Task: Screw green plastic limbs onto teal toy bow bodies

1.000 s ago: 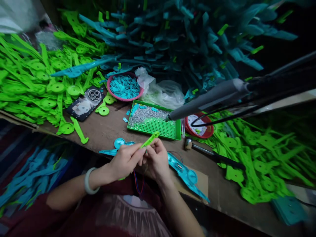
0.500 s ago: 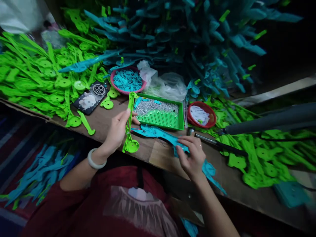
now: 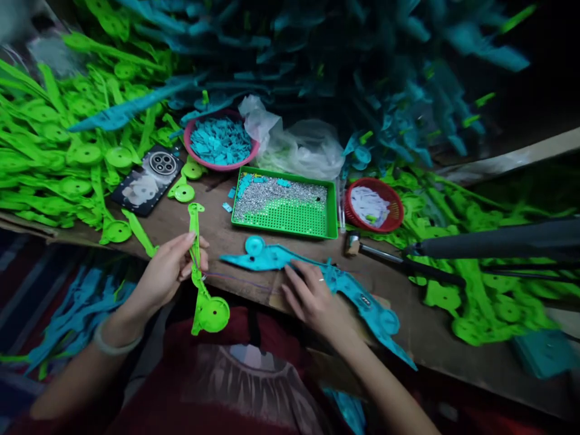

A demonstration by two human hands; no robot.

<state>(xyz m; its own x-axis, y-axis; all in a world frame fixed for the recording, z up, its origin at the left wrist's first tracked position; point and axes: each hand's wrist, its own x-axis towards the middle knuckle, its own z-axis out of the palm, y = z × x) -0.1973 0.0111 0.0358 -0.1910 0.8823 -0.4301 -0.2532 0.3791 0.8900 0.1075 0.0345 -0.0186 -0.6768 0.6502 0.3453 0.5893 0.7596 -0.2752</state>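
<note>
My left hand [image 3: 170, 269] is closed on a long bright green plastic part [image 3: 200, 284] and holds it upright over the table's front edge, its round disc end hanging down by my chest. A thin wire runs from that part towards the right. My right hand [image 3: 312, 293] lies with fingers spread on a long teal plastic part [image 3: 317, 275] that rests flat along the front of the brown table [image 3: 199, 232].
A green tray [image 3: 290, 226] of small silver pieces sits mid-table, with a pink bowl [image 3: 220, 140] of teal chips behind it and a red basket [image 3: 374, 205] to its right. A phone [image 3: 147, 184], a hammer [image 3: 394, 257], heaps of green parts [image 3: 58, 139] and teal parts [image 3: 344, 66] surround them.
My left hand has drawn the green part down and left, away from the tray, towards my body. My right hand has slid left along the teal part and flattened on it.
</note>
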